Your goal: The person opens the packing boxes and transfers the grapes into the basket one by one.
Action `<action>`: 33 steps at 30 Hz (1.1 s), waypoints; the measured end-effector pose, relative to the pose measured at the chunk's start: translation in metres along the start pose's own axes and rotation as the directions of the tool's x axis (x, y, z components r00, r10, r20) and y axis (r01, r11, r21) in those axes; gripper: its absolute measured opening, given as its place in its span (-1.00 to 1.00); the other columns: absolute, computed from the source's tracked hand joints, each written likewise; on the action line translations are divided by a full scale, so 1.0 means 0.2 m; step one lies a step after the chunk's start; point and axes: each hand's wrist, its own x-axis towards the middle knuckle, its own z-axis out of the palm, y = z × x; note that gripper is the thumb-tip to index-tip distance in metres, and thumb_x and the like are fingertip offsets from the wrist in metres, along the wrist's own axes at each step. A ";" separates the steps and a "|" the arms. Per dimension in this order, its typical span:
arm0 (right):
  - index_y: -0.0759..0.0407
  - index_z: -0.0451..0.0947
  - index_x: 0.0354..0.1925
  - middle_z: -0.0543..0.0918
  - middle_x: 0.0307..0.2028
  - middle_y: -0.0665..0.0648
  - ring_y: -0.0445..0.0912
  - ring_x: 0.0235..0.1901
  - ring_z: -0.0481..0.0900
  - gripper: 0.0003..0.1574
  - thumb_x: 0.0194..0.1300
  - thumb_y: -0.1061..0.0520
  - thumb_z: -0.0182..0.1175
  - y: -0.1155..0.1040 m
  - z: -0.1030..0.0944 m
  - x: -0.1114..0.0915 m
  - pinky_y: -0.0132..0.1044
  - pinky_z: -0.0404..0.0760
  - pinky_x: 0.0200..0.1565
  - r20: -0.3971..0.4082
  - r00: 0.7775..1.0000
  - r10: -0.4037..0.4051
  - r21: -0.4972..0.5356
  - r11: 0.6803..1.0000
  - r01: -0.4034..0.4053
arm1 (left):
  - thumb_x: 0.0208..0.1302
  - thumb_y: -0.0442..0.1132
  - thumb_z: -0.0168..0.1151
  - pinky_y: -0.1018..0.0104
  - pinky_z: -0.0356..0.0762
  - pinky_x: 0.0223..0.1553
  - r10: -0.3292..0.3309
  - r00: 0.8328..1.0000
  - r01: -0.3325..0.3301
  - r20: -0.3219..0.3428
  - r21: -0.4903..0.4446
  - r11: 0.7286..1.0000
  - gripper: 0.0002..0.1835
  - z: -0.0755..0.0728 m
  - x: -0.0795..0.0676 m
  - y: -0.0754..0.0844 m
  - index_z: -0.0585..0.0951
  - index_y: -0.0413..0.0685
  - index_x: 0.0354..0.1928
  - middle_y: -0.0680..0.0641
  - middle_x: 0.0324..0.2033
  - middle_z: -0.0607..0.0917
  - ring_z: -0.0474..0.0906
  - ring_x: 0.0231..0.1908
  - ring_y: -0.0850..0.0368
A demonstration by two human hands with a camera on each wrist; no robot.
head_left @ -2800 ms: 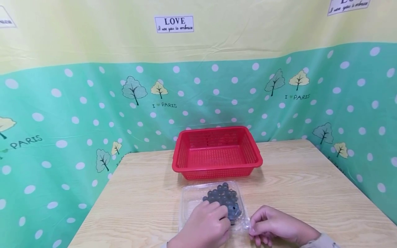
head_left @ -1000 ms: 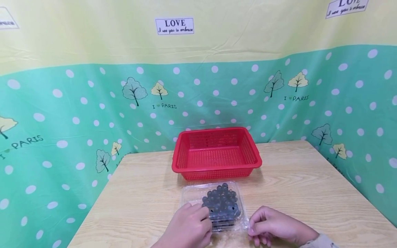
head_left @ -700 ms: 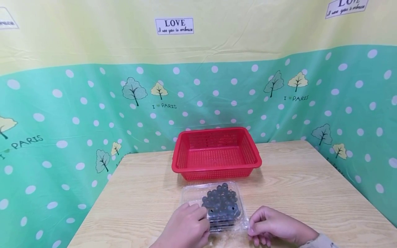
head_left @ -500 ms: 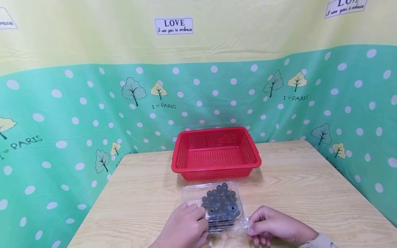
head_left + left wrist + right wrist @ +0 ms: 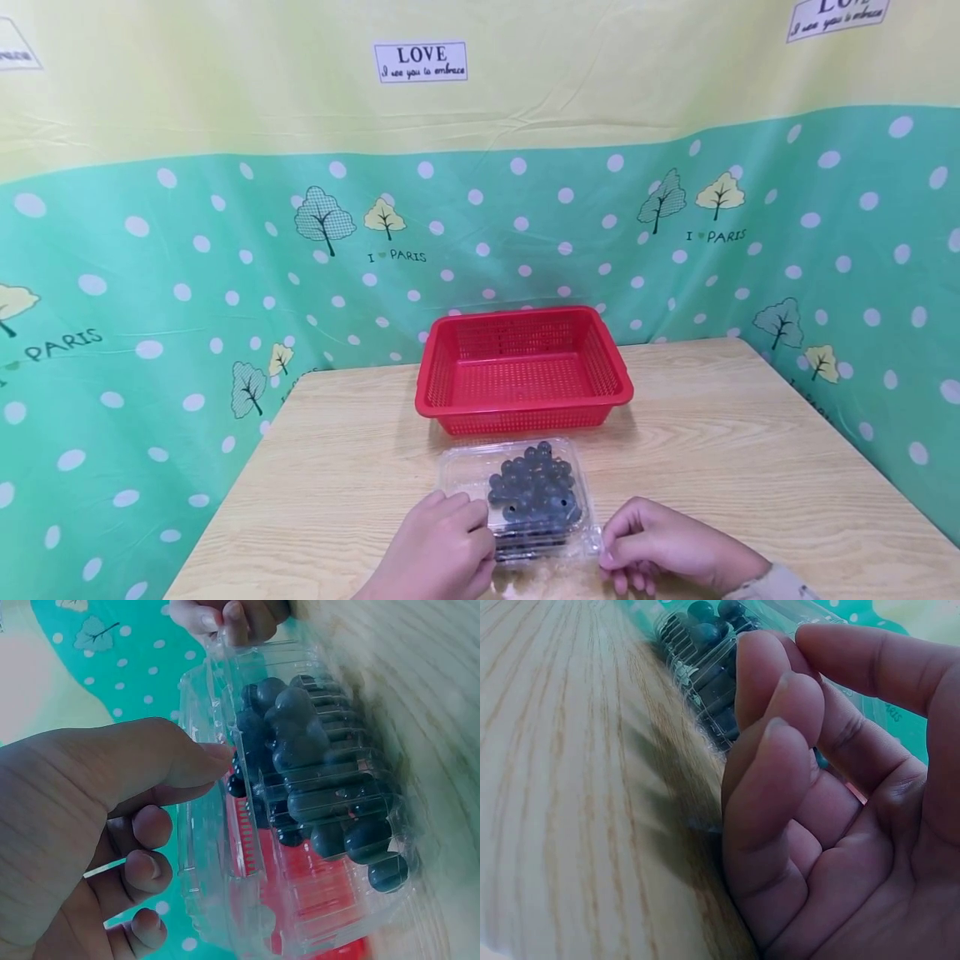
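Note:
A clear plastic clamshell box [image 5: 465,469] lies on the table with dark round grapes [image 5: 534,479] inside, heaped toward its right side. At the box's near left part is my left hand [image 5: 442,546]; in the left wrist view its thumb and forefinger pinch the rim of the clear plastic, the other fingers curled loosely. The near right corner of the box is pinched between the thumb and forefinger of my right hand [image 5: 667,546], whose other fingers curl beside the table top. My left forefinger's tip is largely hidden behind the thumb in the left wrist view.
Just behind the box stands a red slotted plastic basket [image 5: 525,408]. The wooden table [image 5: 337,467] ends at a green and yellow curtain [image 5: 480,208] at the back and sides.
My left hand has moved left along the near edge of the box, uncovering more of the grapes. My right hand stays at the corner. Box and basket keep their places.

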 end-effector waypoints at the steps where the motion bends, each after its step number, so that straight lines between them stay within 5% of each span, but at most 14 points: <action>1: 0.66 0.57 -0.15 0.74 -0.45 0.05 -0.27 -0.56 0.50 -0.58 0.43 0.19 0.18 0.00 0.00 0.00 -0.49 0.51 -0.47 0.001 1.000 0.000 0.001 1.000 0.000 | -0.19 -0.05 0.51 0.45 0.05 -0.49 0.000 1.000 0.000 -0.002 0.003 1.000 -0.77 0.00 0.00 0.00 0.57 0.24 -0.68 0.21 -0.61 0.39 0.35 -0.55 0.23; 25: 0.64 0.58 -0.17 0.74 -0.46 0.04 -0.28 -0.57 0.50 -0.60 0.42 0.19 0.19 0.00 0.00 0.00 -0.49 0.51 -0.48 0.003 1.000 -0.013 -0.013 1.000 0.013 | -0.20 -0.05 0.54 0.48 -0.03 -0.47 -0.038 0.994 0.038 0.098 0.004 0.999 -0.77 -0.06 -0.06 -0.05 0.59 0.27 -0.68 0.23 -0.63 0.37 0.34 -0.57 0.26; 33: 0.63 0.59 -0.18 0.74 -0.46 0.04 -0.28 -0.57 0.49 -0.62 0.42 0.20 0.19 0.01 0.00 0.00 -0.50 0.50 -0.48 0.003 1.000 -0.030 -0.016 0.999 0.030 | -0.09 0.02 0.57 0.47 -0.02 -0.47 -0.070 0.975 0.074 0.212 -0.012 0.997 -0.78 -0.09 -0.07 -0.07 0.66 0.29 -0.65 0.25 -0.63 0.37 0.29 -0.58 0.30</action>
